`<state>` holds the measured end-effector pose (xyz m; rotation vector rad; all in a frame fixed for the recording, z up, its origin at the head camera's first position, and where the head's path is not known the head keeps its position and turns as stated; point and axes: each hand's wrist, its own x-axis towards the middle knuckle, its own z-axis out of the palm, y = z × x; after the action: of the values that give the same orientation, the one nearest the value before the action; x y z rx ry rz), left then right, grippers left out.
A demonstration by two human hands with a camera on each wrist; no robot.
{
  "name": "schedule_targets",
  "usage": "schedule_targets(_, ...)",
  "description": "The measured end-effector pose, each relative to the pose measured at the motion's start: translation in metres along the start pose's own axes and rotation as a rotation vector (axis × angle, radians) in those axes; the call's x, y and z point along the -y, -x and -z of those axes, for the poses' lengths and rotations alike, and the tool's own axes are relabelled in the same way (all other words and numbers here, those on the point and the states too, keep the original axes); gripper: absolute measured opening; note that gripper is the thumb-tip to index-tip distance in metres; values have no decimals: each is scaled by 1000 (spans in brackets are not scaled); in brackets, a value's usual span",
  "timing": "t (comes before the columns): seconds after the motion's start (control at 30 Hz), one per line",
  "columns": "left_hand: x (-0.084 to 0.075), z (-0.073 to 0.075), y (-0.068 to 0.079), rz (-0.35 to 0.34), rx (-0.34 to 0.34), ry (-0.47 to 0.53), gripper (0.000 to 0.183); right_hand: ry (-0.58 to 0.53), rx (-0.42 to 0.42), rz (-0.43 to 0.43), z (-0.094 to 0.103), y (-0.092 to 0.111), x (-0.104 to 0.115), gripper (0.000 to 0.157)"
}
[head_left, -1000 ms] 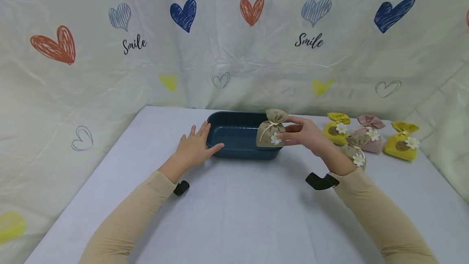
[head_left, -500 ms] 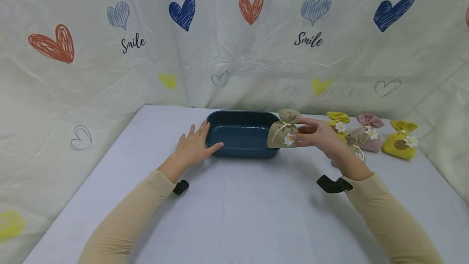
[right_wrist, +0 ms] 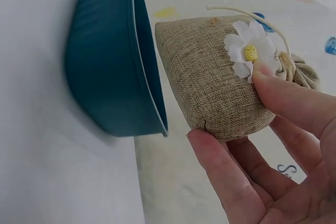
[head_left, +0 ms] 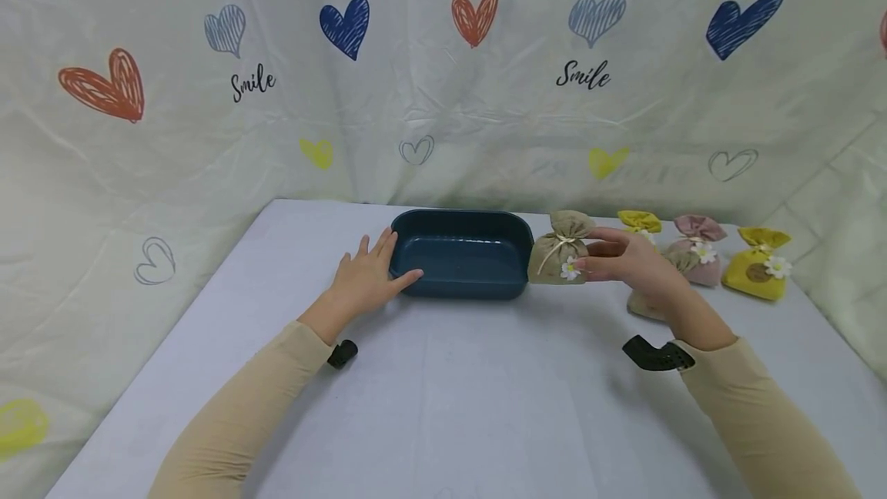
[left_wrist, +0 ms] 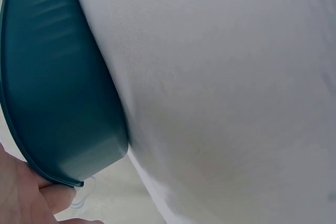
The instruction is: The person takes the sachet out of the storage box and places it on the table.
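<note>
My right hand pinches a beige burlap sachet, tied at the neck with a cream cord, between thumb and fingers. In the right wrist view the thumb presses beside the white daisy on the sachet's front. The sachet is held up at the right end of a dark teal rectangular tub, whose inside looks bare. At the tub's left end rests my left hand, fingers spread and fairly straight. Up close, the left wrist view has its fingers touching the tub's rim.
Right of my right hand stand a yellow sachet, a pink sachet, another yellow sachet and a second beige sachet, partly hidden by the hand. A heart-printed curtain hangs behind the white table.
My right hand has carried the beige sachet to the right, from over the tub's right part to just beyond its right end. The left hand and tub have stayed in place.
</note>
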<state>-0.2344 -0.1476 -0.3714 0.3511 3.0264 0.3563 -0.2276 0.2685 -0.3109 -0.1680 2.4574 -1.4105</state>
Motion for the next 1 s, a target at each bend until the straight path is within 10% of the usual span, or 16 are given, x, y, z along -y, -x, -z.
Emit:
schedule_targets(0.7, -2, 1, 1, 4, 0, -22, 98, -69, -86, 124, 51, 25, -18, 77)
schedule_targets(0.9, -2, 1, 1, 7, -2, -20, 99, -212, -96, 162, 67, 33, -32, 37)
schedule_targets(1.0, -2, 1, 1, 3, -5, -15, 99, -276, -101, 186, 74, 39, -39, 42)
